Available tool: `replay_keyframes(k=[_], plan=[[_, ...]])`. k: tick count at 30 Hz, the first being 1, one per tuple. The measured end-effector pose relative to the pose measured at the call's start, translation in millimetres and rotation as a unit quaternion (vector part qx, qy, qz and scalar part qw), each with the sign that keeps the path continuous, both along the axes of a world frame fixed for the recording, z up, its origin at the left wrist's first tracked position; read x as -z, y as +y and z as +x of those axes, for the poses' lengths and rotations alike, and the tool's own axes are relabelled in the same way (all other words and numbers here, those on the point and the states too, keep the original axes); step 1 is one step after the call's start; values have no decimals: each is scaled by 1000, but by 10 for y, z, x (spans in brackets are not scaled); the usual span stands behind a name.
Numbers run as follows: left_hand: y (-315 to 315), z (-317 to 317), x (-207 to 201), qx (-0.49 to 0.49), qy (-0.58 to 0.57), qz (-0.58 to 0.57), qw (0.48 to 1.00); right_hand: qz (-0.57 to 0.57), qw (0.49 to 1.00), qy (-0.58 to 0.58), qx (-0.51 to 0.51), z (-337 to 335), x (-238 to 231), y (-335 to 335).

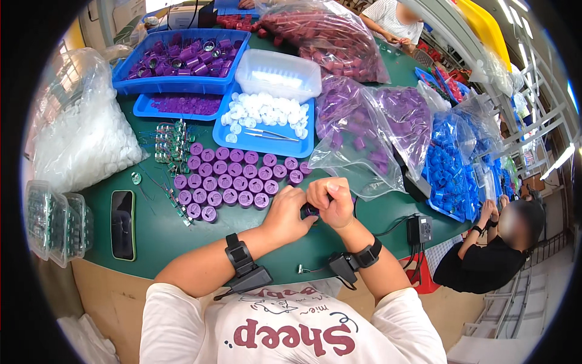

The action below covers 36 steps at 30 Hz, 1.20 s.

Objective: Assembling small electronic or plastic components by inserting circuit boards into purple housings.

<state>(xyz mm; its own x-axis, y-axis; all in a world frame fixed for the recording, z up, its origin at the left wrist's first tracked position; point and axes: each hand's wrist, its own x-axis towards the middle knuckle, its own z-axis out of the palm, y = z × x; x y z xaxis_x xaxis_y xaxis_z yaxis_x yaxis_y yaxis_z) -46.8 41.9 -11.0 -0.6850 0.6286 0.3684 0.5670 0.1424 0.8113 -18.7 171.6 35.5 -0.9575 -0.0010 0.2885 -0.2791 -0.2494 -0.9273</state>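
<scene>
A green work surface (154, 242) spans the frame, curving through the fisheye view and crowded with parts in bags and bins. At the right edge, a person in a black top (482, 261) works beside a heap of blue parts (445, 167). A clear bag of red pieces (333, 45) fills the top centre; a bag of white pieces (85, 127) slumps at left, and a loosely spread clear bag of purple parts (354, 136) lies right of centre. A deep blue bin (176, 85) of purple cups stands at upper left, near a blue tray (267, 147) of white discs. Stacked clear containers (48, 221) sit at the left edge.

At centre, the hands are together — the left hand (285, 213) pinching a small piece, the right hand (332, 199) curled close against it, its exact grip hidden. Left of the forearms lies a phone (123, 225), screen dark. Wired circuit boards (172, 144) are bunched beside rows of round purple pieces (230, 196), and tweezers (270, 134) rest on the blue tray. Smallest of all is the dark purple piece (310, 210) between the hands — low centre, mostly covered by fingers.
</scene>
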Motion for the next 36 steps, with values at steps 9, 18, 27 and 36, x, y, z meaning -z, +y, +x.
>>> replay_keyframes(k=[9, 18, 27, 36], plan=[[-19, 28, -145, 0, -45, 23, 999, -143, 988, 54, 22, 69, -230, 116], [-298, -301, -626, 158, -587, 282, 742, -260, 953, 158, 14, 459, -794, 474], [-840, -880, -1160, -83, -175, 192, 962, 317, 948, -24, -15, 401, -511, 167], [-1303, -2297, -1304, -431, 252, -222, 838, 592, 803, -67, 32, 351, -161, -313]])
